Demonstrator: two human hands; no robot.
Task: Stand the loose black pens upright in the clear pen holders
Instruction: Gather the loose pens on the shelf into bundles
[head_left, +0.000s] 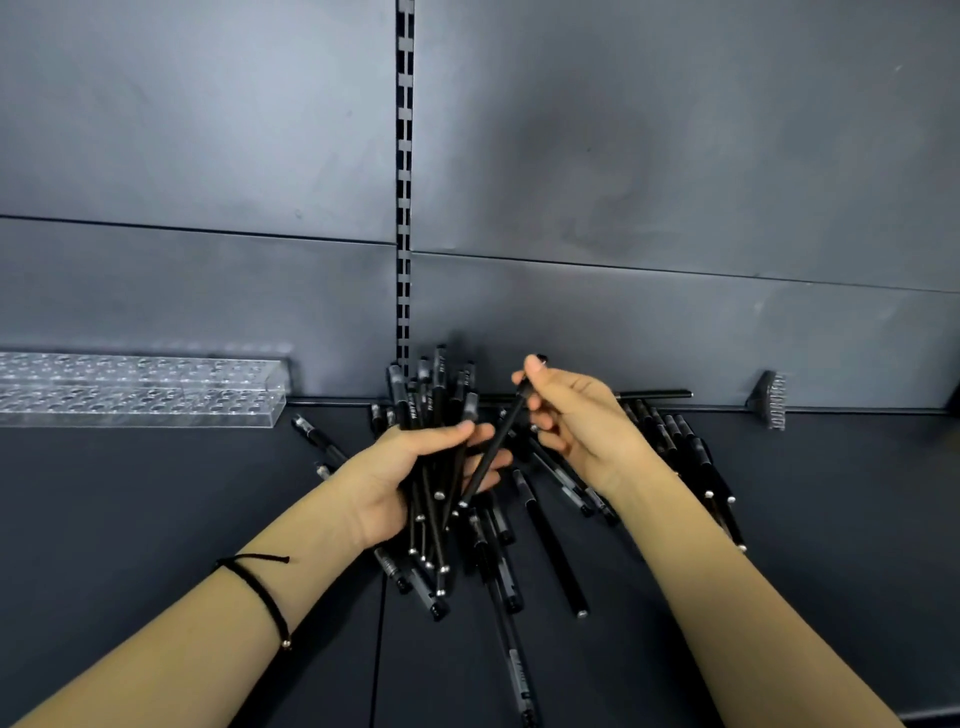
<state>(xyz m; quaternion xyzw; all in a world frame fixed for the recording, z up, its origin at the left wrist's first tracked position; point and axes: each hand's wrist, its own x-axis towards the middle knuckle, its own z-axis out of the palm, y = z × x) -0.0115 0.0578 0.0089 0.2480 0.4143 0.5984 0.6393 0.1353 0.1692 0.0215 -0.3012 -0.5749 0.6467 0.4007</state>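
My left hand (400, 473) grips a bundle of several black pens (434, 410), their caps pointing up toward the back wall. My right hand (576, 415) pinches a single black pen (493, 452) by its upper end, and the pen slants down-left against the bundle. Loose black pens (550, 551) lie scattered on the dark shelf below and between my hands, with more (691, 457) behind my right wrist. Two clear pen holders (140, 389) with rows of holes sit against the back wall at the left; no pens stand in them.
A dark grey back wall with a slotted upright (404, 182) rises behind the shelf. A small grey bracket (769, 400) sits at the back right. A seam (382, 623) splits the shelf surface below my left hand. One pen (652, 395) lies along the back edge.
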